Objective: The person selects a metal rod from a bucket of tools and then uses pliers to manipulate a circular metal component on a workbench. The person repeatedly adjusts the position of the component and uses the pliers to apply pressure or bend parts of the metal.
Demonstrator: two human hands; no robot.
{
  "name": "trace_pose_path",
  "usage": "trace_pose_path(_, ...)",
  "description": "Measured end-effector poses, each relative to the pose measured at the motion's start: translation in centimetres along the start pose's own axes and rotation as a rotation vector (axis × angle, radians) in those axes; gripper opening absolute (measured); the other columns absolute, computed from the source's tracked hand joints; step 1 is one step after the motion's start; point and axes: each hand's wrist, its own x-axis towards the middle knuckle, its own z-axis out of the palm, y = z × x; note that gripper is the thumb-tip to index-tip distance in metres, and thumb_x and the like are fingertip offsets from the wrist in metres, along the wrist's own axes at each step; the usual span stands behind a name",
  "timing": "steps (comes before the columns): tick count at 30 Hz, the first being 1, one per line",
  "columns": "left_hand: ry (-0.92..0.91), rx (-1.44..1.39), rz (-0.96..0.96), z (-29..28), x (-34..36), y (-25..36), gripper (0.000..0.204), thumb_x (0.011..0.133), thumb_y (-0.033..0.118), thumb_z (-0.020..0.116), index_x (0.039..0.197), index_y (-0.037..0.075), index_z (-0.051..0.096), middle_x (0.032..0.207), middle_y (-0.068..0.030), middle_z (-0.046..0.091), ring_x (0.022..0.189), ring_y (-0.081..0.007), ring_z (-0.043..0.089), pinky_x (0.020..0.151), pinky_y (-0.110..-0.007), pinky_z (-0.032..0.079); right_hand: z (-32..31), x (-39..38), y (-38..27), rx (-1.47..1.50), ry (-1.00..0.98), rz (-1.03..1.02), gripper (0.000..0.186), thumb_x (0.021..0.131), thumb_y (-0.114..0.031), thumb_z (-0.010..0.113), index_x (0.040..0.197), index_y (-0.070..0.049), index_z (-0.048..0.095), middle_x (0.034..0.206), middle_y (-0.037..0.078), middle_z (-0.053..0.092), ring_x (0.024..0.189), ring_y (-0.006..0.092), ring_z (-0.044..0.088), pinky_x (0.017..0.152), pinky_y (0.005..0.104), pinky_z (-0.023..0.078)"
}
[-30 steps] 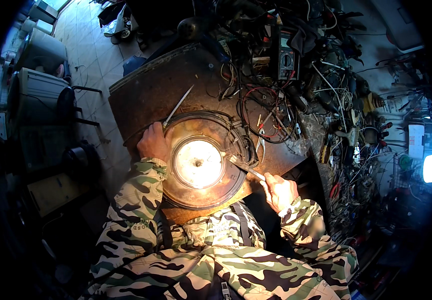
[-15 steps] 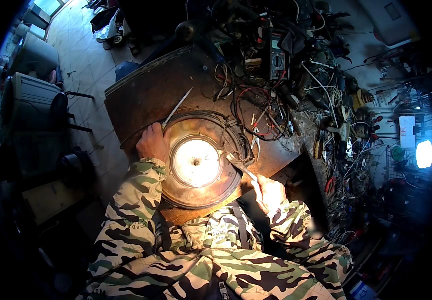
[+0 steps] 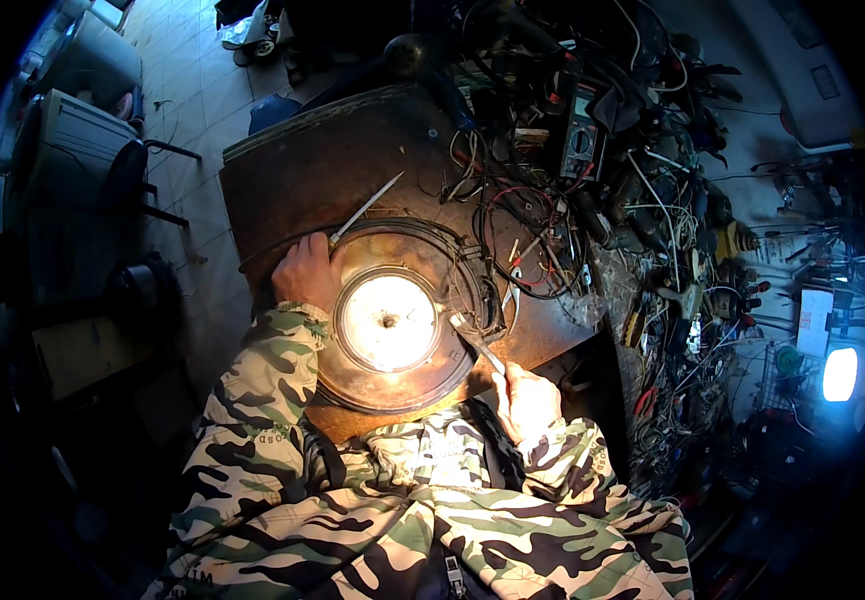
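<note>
Near the centre of the frame a round, rusty brown metal pan [image 3: 392,330] lies flat on a dark wooden workbench [image 3: 302,170]. Its middle is a pale disc [image 3: 388,322] lit so brightly that it is washed out, with a small dark hole at its centre.

The left hand [image 3: 305,274] rests on the pan's upper left rim, fingers curled down over the edge and closed on it. Just above that hand a long thin metal rod [image 3: 364,211] lies slanting up toward the right on the bench (whether the fingers touch its lower end cannot be told).

The right hand [image 3: 526,397] sits at the lower right of the pan, closed around the handle of a slim tool [image 3: 474,343]. The tool slants up and to the left, and its tip meets the pan's right rim, just beside the bright disc.

Both sleeves are camouflage cloth and come in from the lower edge of the frame.

To the right of the pan, a tangle of red, black and white wires [image 3: 522,240] spreads over the bench. Above it, in the upper right of the frame, stands a dark multimeter [image 3: 582,130] amid more cables and tools. On the far right edge a small blue-white light [image 3: 838,372] glows. In the upper left, on the tiled floor, stands a pale boxy appliance [image 3: 77,125].
</note>
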Motion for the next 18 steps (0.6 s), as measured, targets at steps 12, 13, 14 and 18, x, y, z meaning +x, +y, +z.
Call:
trace_pose_path(12, 0.011, -0.028, -0.008, -0.6, 0.1, 0.2, 0.031, 0.09, 0.032, 0.071, 0.098, 0.005, 0.058, 0.088, -0.0156, 0.064, 0.081, -0.0358, 0.065, 0.068, -0.046, 0.054, 3.8, -1.3, 2.6, 0.303, 0.188, -0.006, 0.017, 0.092, -0.007, 0.068, 0.105, 0.003, 0.07, 0.086, 0.023, 0.07, 0.078, 0.0405, 0.07, 0.066, 0.0383, 0.056)
trace_pose_path(13, 0.007, -0.024, -0.013, -0.6, 0.3, 0.3, 0.031, 0.09, 0.032, 0.071, 0.098, 0.005, 0.058, 0.088, -0.0156, 0.064, 0.081, -0.0357, 0.065, 0.068, -0.046, 0.054, 3.6, -1.0, 2.5, 0.329, 0.178, 0.0, 0.016, 0.093, -0.008, 0.067, 0.106, 0.002, 0.07, 0.084, 0.023, 0.069, 0.077, 0.0412, 0.069, 0.065, 0.0391, 0.055)
trace_pose_path(14, 0.002, -0.019, -0.018, -0.6, 0.4, 0.4, 0.031, 0.09, 0.032, 0.071, 0.098, 0.005, 0.058, 0.087, -0.0155, 0.064, 0.081, -0.0357, 0.065, 0.068, -0.046, 0.054, 3.4, -0.9, 2.5, 0.328, 0.158, 0.008, 0.016, 0.094, -0.01, 0.067, 0.106, 0.0, 0.07, 0.083, 0.023, 0.068, 0.076, 0.0414, 0.068, 0.064, 0.0396, 0.054)
trace_pose_path(18, 0.046, -0.021, 0.006, 0.2, 0.6, 0.5, 0.032, 0.09, 0.033, 0.071, 0.097, 0.005, 0.058, 0.085, -0.0148, 0.063, 0.08, -0.0351, 0.065, 0.067, -0.046, 0.053, 0.8, -0.4, 0.4, 0.158, -0.021, 0.156, 0.017, 0.096, -0.019, 0.063, 0.096, -0.003, 0.068, 0.077, 0.023, 0.065, 0.073, 0.0432, 0.066, 0.061, 0.045, 0.051)
